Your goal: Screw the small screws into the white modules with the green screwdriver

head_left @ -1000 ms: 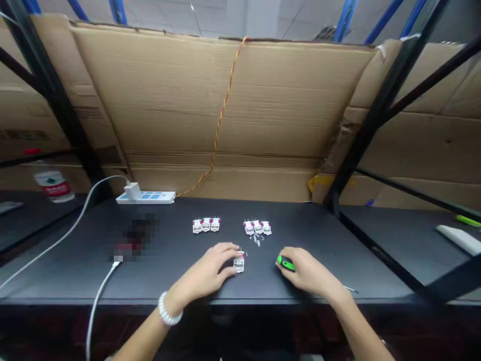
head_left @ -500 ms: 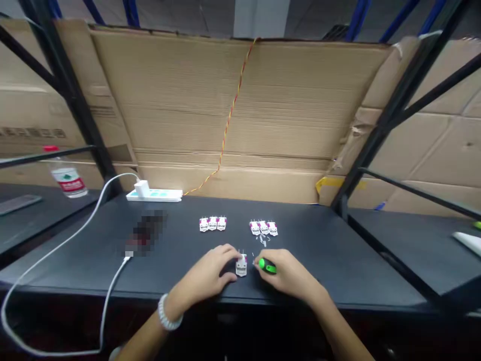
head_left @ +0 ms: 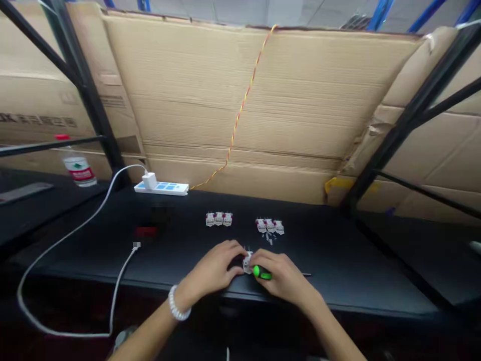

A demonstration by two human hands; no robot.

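My left hand (head_left: 220, 268), closed with thumb and fingers at its left side, steadies a small white module (head_left: 247, 262) with purple edges and thin prongs on the dark tabletop. My right hand (head_left: 281, 276) grips a screwdriver (head_left: 262, 272) with a green and black handle; its thin shaft sticks out past the hand to the right. The right fingertips are at the module's right side and partly hide it. Whether they pinch a small part there I cannot tell.
Behind the hands lie two rows of similar modules, a left row (head_left: 219, 218) and a right row (head_left: 269, 225), with small white pieces (head_left: 268, 237) before the latter. A power strip (head_left: 165, 188), a white cable (head_left: 119, 281) and a bottle (head_left: 80, 168) are at left. A cardboard wall (head_left: 300, 100) closes the back.
My right hand has moved left onto the module, and its screwdriver's shaft now shows at the right. My left hand stays at the module. The whole view has shifted slightly.
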